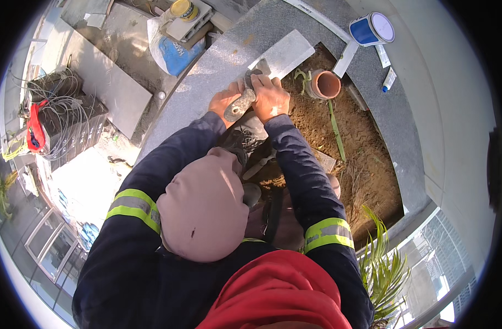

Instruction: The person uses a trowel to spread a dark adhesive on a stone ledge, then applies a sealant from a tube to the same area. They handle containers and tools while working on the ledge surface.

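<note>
My left hand (pixel 227 101) lies at the edge of the grey stone slab (pixel 218 70), partly covered by a dusty hand tool (pixel 239 106) with a hole in its handle end. My right hand (pixel 271 98) has its fingers bent around the tool's upper part. Whether the left fingers also grip it is hidden. The tool's flat grey end (pixel 263 66) points at a pale stone block (pixel 290 51) just beyond the hands. Below the hands are a shoe with dark laces and a trowel-like tool (pixel 257 166), partly hidden by my right sleeve.
Brown soil (pixel 366 164) fills the curved bed at right, with a clay pipe (pixel 326 84) standing in it. A blue-and-white paint can (pixel 371 28) and a tube (pixel 389 79) lie on the stone rim. A yellow tub (pixel 184 10) sits on a concrete block. Tangled wires (pixel 70 111) are at left.
</note>
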A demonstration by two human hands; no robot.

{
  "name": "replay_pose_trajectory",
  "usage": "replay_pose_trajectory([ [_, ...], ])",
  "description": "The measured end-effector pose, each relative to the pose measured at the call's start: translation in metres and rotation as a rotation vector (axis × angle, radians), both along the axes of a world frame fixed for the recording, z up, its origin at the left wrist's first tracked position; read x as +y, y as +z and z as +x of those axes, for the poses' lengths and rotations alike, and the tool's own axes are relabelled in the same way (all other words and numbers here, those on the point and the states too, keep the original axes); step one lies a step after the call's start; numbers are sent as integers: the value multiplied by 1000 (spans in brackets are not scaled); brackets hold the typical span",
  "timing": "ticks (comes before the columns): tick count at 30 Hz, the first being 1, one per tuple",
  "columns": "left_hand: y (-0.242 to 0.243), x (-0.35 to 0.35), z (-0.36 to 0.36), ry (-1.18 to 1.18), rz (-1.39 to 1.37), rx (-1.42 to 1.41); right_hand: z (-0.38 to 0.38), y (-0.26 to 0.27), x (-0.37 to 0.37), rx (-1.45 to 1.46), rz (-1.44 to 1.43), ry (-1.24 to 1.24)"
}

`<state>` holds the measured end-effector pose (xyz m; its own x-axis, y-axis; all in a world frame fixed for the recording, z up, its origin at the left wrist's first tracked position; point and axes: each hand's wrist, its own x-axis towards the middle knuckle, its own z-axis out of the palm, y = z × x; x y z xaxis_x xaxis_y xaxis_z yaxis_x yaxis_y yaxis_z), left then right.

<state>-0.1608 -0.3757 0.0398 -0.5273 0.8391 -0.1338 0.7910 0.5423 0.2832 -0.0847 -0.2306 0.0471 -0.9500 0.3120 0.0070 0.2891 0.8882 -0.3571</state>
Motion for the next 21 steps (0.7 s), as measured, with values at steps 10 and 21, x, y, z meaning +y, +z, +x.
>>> replay_pose_trajectory([
  [10,-54,-21,3,63,217,46,-22,-11,-3,40,113,-68],
  [21,-47,-16,4,-40,177,-2,-33,-7,5,5,29,-132],
])
